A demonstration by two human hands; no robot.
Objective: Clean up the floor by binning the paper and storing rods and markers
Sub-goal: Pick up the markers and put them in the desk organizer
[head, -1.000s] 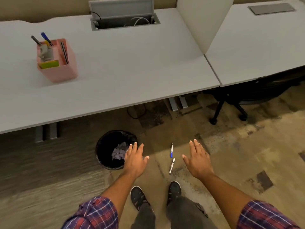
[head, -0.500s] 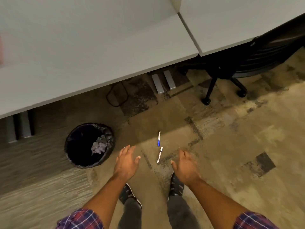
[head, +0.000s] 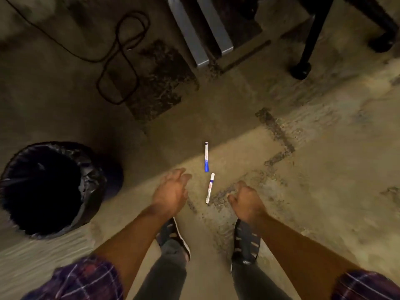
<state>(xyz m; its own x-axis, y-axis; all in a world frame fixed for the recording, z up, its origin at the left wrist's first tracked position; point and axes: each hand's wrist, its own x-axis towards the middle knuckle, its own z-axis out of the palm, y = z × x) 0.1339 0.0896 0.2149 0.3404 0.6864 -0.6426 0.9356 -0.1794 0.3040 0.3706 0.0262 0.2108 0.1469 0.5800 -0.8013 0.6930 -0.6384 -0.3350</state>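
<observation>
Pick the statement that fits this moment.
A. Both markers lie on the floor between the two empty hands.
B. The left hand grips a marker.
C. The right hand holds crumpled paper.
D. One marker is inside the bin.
A: the blue-capped marker and the white marker lie untouched on the carpet, between the left hand and the right hand, which hold nothing.

No text, brand, number or sign can be read anywhere. The two markers on the carpet, one with a blue cap (head: 206, 156) and one with a white cap (head: 210, 188), carry small printed patches on their barrels, but the print is too small and blurred to make out.
</observation>
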